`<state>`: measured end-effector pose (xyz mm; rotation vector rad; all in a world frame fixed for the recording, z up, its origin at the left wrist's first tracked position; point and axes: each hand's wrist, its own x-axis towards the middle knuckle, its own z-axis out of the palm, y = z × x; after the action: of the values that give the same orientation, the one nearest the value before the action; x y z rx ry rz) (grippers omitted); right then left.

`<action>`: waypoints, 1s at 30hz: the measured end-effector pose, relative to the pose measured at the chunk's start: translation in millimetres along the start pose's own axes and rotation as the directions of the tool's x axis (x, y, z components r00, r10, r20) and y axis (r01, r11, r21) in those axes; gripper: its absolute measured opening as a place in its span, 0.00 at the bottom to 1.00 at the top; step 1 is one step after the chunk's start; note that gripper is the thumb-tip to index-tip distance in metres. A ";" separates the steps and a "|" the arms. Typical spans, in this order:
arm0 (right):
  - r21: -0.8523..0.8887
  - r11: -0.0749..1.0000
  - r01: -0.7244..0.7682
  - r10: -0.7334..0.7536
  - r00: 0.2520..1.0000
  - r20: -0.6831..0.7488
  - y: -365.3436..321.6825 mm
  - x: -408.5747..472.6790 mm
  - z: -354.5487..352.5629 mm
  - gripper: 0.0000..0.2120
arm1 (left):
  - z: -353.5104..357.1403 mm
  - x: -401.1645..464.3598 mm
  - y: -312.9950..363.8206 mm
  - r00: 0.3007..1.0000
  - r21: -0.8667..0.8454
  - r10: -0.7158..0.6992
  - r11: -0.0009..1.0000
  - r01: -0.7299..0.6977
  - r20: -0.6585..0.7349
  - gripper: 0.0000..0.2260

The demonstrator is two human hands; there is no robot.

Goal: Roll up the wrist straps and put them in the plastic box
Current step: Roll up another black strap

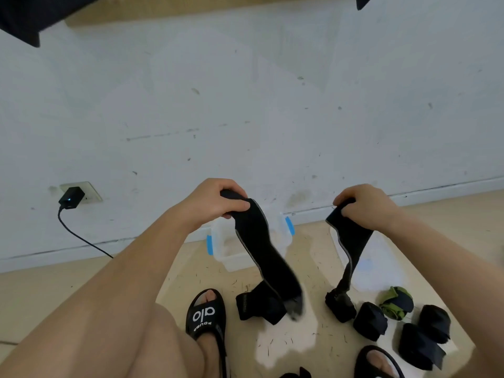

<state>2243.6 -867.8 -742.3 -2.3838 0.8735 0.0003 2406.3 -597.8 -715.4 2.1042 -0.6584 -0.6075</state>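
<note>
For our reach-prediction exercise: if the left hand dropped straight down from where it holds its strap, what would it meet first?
Probably the open plastic box, which appears right below the left hand gripping the black wrist strap; depth is uncertain from one view.

One head-worn wide-angle view looks forward and down, close over the floor [313,342]; wall [245,105] fills the upper frame
</note>
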 end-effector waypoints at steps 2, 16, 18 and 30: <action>0.090 0.995 0.050 -0.045 0.998 -0.054 -2.3 -0.6 -1.4 0.22 | 4.1 -0.1 4.8 0.999 -0.003 0.028 1.000 -0.028 -0.025 0.09; 0.856 0.517 0.013 -0.268 0.952 0.147 -46.6 -35.2 2.8 0.29 | 16.7 -1.5 30.1 0.974 -0.041 0.165 0.984 -0.174 -0.158 0.08; 0.877 0.480 -0.011 -0.280 0.946 0.166 -49.1 -36.2 1.8 0.29 | 17.6 -1.2 31.2 0.977 -0.061 0.121 0.989 -0.134 -0.176 0.09; 0.954 0.289 -0.075 -0.316 0.934 0.169 -54.0 -41.2 0.5 0.10 | 22.7 2.3 38.7 0.949 -0.529 0.064 0.817 -0.227 -0.309 0.08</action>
<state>2243.2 -810.4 -705.9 -1.1811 0.2990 -0.1462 2384.6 -632.3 -696.3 1.5249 -0.4092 -0.3476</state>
